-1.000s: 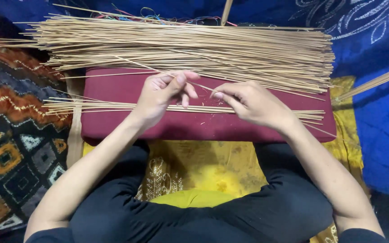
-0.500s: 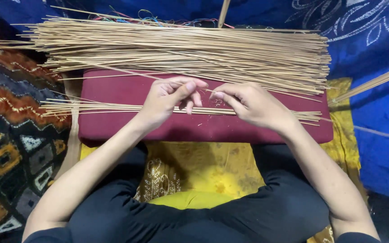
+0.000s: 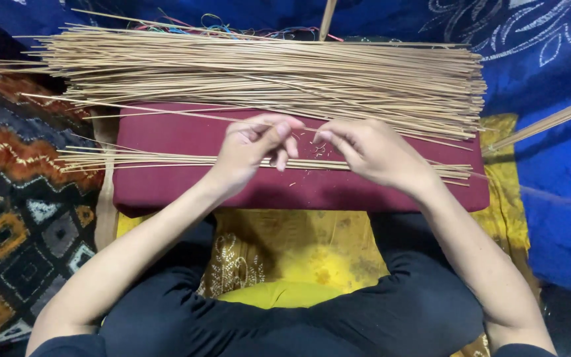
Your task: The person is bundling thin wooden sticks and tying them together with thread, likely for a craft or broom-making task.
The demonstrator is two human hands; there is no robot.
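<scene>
Two hands are meeting at the centre of the frame, fingertips almost touching: the left hand (image 3: 252, 149) is curling its thumb and forefinger into a close pinch, the other fingers folded loosely beneath, and the right hand (image 3: 371, 149) is doing the same from the other side, its fingertips closed down on what looks like a single thin stick (image 3: 186, 115) running off toward the upper left; the grip itself is too fine to tell for certain. Just beneath the fingers, a small row of sticks (image 3: 166, 159) is lying flat across the maroon cushion (image 3: 285, 188), reaching from the left edge of the cushion to the right, and this seems to be the lot already handled. Above the hands, along the cushion's far edge, a large heap of sticks (image 3: 266, 73) is stretching nearly the full width of the frame, far thicker than the near row, so by that measure only a small share appears done and most is waiting. A tangle of coloured threads (image 3: 226, 28) is showing behind the heap at the top, a patterned rug (image 3: 14, 198) is filling the left side, and blue cloth (image 3: 550, 73) is covering the upper right.
</scene>
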